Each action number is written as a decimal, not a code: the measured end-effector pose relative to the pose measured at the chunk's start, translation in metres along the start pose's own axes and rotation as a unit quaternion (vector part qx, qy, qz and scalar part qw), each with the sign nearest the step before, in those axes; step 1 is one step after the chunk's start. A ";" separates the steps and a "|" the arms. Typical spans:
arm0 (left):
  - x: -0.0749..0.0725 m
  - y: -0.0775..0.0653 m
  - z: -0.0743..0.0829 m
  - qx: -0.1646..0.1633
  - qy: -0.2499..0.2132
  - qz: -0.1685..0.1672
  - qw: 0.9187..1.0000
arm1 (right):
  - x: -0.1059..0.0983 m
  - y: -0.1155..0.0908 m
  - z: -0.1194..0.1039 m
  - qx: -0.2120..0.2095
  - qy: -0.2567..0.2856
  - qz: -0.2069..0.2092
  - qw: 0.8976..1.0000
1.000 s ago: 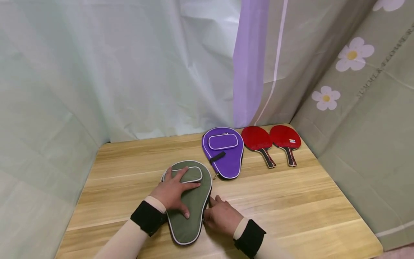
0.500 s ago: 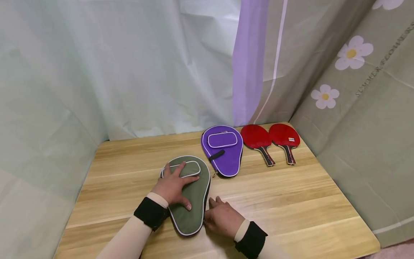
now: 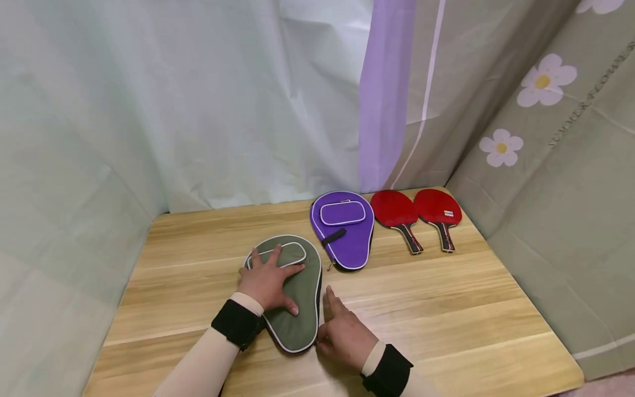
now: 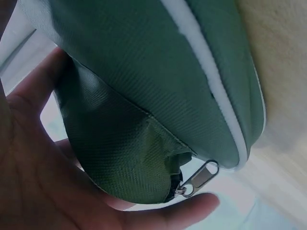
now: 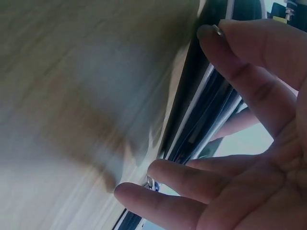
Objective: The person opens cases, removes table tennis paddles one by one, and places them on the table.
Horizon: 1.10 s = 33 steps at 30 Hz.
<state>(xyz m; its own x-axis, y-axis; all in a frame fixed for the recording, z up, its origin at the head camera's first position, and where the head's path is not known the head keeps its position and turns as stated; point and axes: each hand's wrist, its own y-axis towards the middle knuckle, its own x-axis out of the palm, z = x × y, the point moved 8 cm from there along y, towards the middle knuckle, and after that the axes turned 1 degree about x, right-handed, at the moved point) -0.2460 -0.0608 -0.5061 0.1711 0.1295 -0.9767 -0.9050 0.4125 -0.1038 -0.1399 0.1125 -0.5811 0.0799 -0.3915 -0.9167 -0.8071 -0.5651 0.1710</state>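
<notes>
- Left hand (image 3: 268,282) spread wide, palm down on the green case (image 3: 301,326), fingers fanned over the case's pocket (image 3: 296,251), thumb pointing toward the narrow end. Not gripping; the spread looks meant to hold the case steady against a pull at its edge.
- Right hand (image 3: 347,335) at the case's right edge, low, near the narrow end. Thumb and forefinger closed on a small metal tab (image 5: 218,30), probably the zip pull; remaining fingers extended, perhaps kept out of the way of the seam.
- Green case lies flat on the wooden table (image 3: 446,325), nearest the person, narrow end toward them. That puts the side seam within easy reach of the right hand, I'd judge.
- Pocket has its own metal pull (image 4: 201,179), hanging just beside a left finger; not pinched.
- How far the main zip is run: cannot tell.
- Purple case (image 3: 353,249) behind and to the right, apart from the green one, pocket side up, black strap (image 3: 333,237) across its left edge.
- Two red paddles, left one (image 3: 394,208) and right one (image 3: 436,206), lie side by side past the purple case, handles toward the person. Set at the back, they seem parked clear of the hands.
</notes>
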 end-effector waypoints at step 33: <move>0.004 -0.009 0.006 0.087 0.025 0.030 0.995 | -0.043 0.006 -0.056 0.065 0.012 -0.030 0.997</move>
<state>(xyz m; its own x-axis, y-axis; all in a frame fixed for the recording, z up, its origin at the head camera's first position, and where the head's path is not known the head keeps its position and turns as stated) -0.2343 -0.0585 -0.5082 0.0950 0.1157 -0.9887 -0.8307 0.5565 -0.0147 -0.1154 0.0858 -0.5202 0.1430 -0.3775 -0.9149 -0.8692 -0.4899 0.0663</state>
